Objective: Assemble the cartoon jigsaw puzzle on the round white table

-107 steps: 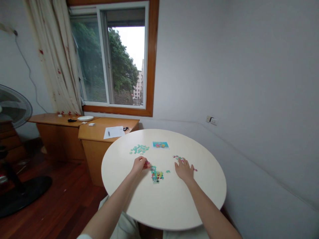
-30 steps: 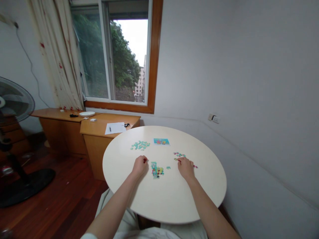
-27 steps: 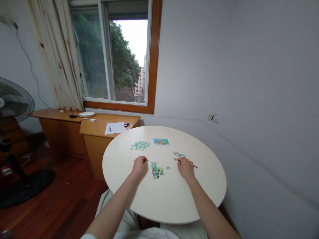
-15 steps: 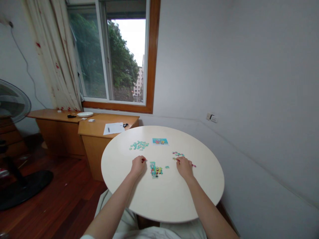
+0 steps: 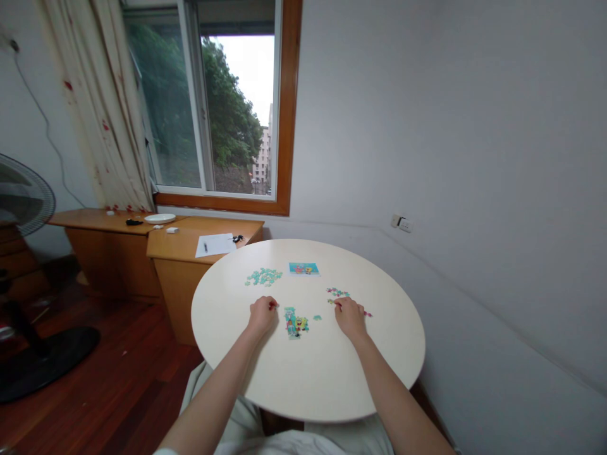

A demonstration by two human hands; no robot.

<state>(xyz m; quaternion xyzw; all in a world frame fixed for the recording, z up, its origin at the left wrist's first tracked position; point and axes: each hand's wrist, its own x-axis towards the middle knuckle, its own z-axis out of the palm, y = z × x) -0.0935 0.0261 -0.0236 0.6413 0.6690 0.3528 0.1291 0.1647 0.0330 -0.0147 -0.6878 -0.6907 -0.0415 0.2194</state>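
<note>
A partly joined jigsaw puzzle (image 5: 294, 323) with cartoon figures lies on the round white table (image 5: 322, 385) between my hands. To its left, my left hand (image 5: 263, 316) is closed in a pinch on a small puzzle piece, mostly covered by the fingers. My right hand (image 5: 349, 316) rests at the right among loose pieces, fingers drawn together; what they hold, if anything, is hidden. Beyond that hand lies a small row of loose coloured pieces (image 5: 337, 292), and a pink piece (image 5: 368, 314) shows beside it. One loose greenish piece (image 5: 317, 318) sits just right of the joined part.
A pile of teal puzzle pieces (image 5: 263, 277) lies at the table's back left. Near the back edge is a picture card (image 5: 304, 269). Wooden cabinets (image 5: 180, 272) with paper (image 5: 215, 245) and a white plate (image 5: 160, 218) stand behind left; a fan (image 5: 28, 196) is farther left.
The view has shifted very slightly. Both hands and the puzzle pieces stay in practically the same places.
</note>
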